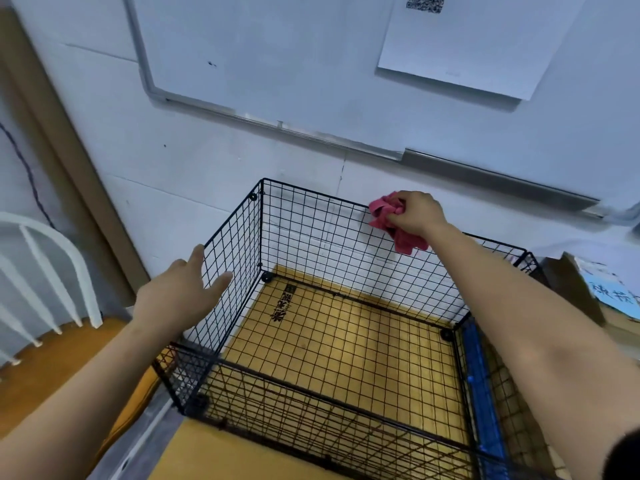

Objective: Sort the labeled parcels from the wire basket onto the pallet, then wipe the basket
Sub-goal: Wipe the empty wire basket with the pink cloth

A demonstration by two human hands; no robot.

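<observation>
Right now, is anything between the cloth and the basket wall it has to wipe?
Nothing visible. The right hand holds the cloth at the back top wire of the basket; the left hand is away by its left wall.

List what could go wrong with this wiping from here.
1. The cloth hangs in loose folds from the right hand at the far rim of the basket; it may snag on the wire.
2. The basket holds nothing and looks light. Pressing on its far wall could slide or tip it, since the left hand is open at the left wall, not gripping.
3. The panels join at small corner clips; a hard push might pop one.
</observation>
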